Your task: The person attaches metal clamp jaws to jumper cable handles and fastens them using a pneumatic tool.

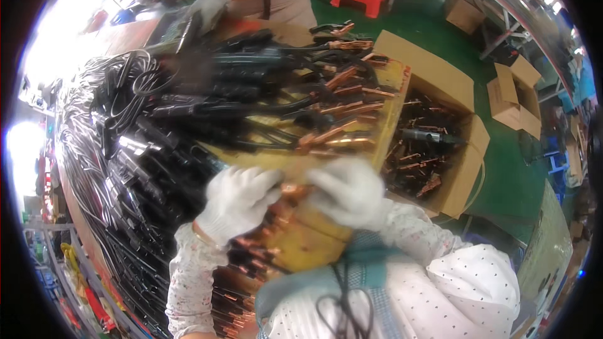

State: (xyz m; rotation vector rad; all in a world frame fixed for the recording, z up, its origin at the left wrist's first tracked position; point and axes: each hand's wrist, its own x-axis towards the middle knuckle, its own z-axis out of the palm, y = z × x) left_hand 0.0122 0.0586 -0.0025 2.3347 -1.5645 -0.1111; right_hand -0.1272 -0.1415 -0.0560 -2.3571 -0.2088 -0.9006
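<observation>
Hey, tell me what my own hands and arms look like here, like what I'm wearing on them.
Your left hand and right hand wear white gloves, the right one blurred. Both forearms have whitish sleeves with a small floral print; higher on the right arm is white fabric with dark specks.
</observation>
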